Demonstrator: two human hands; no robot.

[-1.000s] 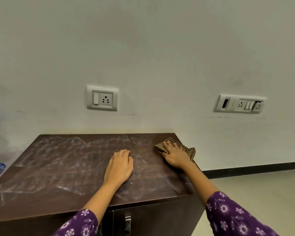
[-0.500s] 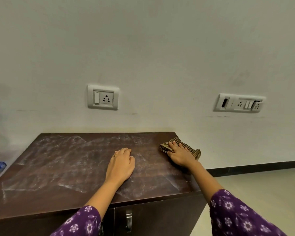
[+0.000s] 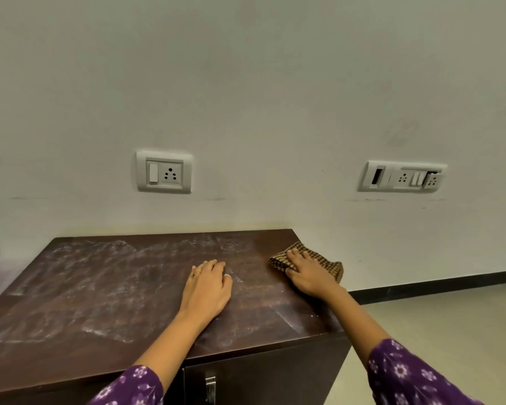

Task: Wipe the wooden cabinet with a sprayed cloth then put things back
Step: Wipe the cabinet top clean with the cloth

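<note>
My right hand (image 3: 310,276) has slid the cloth (image 3: 335,270) to the cabinet's (image 3: 100,293) right edge, fingers flat, pressing it. My left hand (image 3: 208,290) lies flat mid-top, holding nothing. Above are a socket (image 3: 164,172) and a switch plate (image 3: 402,176).

Dim, flat, greenish light. Soft shadows just under left hand (image 3: 206,287) and right hand (image 3: 310,273); dull sheen on tabletop (image 3: 100,287) left of them. Bends lines near edges; sharp throughout.

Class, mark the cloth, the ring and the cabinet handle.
cloth (image 3: 330,267): head view, its bare right end
ring (image 3: 197,273): head view, its gold band
handle (image 3: 210,387): head view, its metal plate
</note>
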